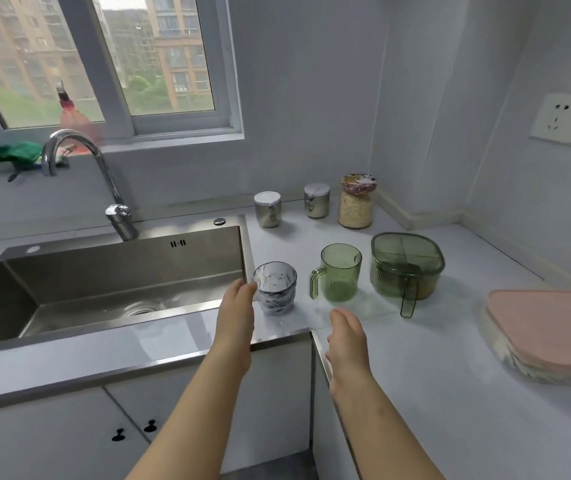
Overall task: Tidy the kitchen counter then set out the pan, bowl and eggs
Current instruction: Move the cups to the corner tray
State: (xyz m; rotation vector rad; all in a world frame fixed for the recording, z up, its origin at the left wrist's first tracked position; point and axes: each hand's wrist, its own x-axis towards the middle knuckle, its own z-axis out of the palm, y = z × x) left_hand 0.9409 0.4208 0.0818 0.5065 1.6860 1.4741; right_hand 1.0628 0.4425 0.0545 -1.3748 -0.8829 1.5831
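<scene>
The tidying looks barely begun. The left hand (237,306) reaches toward a marbled grey cup (275,287) that stands on the worktop (433,358) just right of the sink (104,282); its fingers (247,287) are loosely spread and touch, or very nearly touch, the cup's rim, with no grip closed on it. The right hand (346,336) hovers over the worktop edge, fingers open, holding nothing.

Loose things are spread across the worktop: a green mug (339,273) beside the cup, a green lidded container (407,266) with a handle to its right, two small steel canisters (268,209) and a glass jar of grain (356,200) along the back wall, and a pink-lidded box (547,336) at the far right.

No pan, bowl or eggs are in sight, so the setting-out step appears untouched. Clearing the cup seems to be the step in hand, with nearly everything left to do.
</scene>
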